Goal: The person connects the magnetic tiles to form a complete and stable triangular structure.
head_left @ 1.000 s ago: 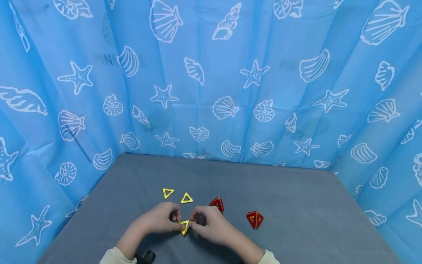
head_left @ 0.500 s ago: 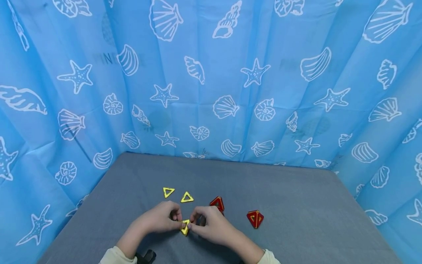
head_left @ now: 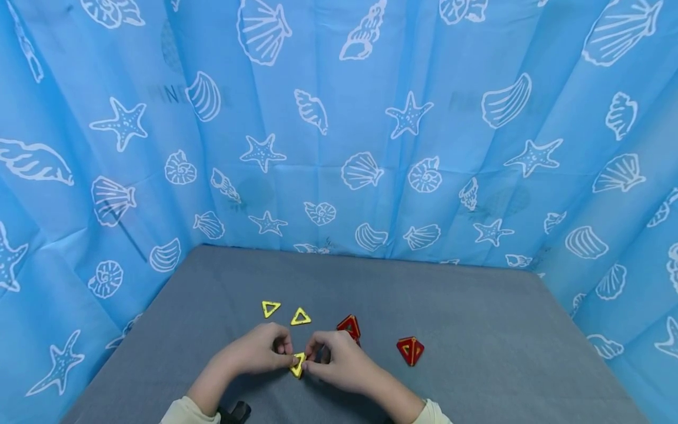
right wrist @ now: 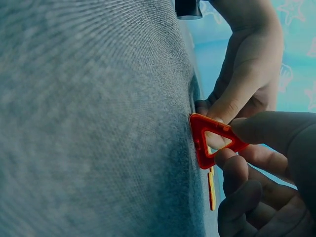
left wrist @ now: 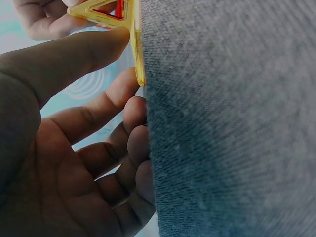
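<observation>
While your two hands meet low at the near middle of the grey cloth-covered tabletop [head_left: 477, 330], they share one small piece: a yellow plastic triangle frame [head_left: 298, 364] standing tilted on the cloth. Your left hand [head_left: 259, 351] pinches its left side between thumb and fingertips, the other fingers curled under. Your right hand [head_left: 339, 359] pinches it from the right. In the right wrist view that hand also holds a red plastic triangle frame [right wrist: 212, 140] by its corner, edge touching the cloth, with the yellow one just below it; whether the two frames are joined you cannot tell.

Just beyond your left hand, two more yellow triangle frames [head_left: 270, 308] [head_left: 300, 317] lie flat, close to each other. A red triangle-frame pyramid [head_left: 349, 327] stands touching the back of your right hand, and a second red pyramid [head_left: 410, 351] sits further right, apart. A blue curtain printed with white shells and starfish [head_left: 339, 129] hangs around the tabletop.
</observation>
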A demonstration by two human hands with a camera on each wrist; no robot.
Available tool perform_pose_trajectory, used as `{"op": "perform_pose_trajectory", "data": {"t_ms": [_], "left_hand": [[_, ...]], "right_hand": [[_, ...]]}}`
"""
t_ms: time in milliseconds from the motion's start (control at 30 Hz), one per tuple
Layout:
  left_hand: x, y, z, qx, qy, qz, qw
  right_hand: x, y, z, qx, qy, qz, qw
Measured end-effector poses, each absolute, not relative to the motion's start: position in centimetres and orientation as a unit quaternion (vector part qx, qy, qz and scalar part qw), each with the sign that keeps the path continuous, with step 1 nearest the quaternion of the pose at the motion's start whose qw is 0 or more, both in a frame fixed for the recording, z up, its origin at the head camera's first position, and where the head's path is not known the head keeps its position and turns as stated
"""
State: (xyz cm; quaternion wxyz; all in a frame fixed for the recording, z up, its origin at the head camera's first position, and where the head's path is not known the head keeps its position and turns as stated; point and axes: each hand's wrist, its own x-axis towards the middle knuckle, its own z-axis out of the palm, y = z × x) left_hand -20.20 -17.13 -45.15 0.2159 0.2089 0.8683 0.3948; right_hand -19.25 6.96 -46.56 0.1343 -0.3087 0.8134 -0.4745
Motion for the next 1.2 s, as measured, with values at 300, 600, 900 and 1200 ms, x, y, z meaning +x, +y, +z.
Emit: {"op": "perform_pose_trajectory", "data": {"t_ms": [300, 600, 900, 1200], "left_hand": [[-20.7, -17.3, -45.2, 0.220, 0.859, 0.416, 0.201], [-21.9, -17.4, -45.1, 0.185, 0.876, 0.428, 0.123], [-23.8, -16.0, -45.8, 0.118, 0.903, 0.408, 0.065], [-25.2, -14.9, -46.3, 0.096, 0.927, 0.357, 0.063]], "right_hand": [[-19.3, 7.0, -46.4, -0.304, 0.812, -0.477, 0.140], [-19.5, 7.3, -46.3, -0.304, 0.810, -0.480, 0.143], [-19.5, 7.3, -46.1, -0.301, 0.809, -0.482, 0.148], [-19.5, 7.3, -46.0, -0.303, 0.809, -0.482, 0.151]]}}
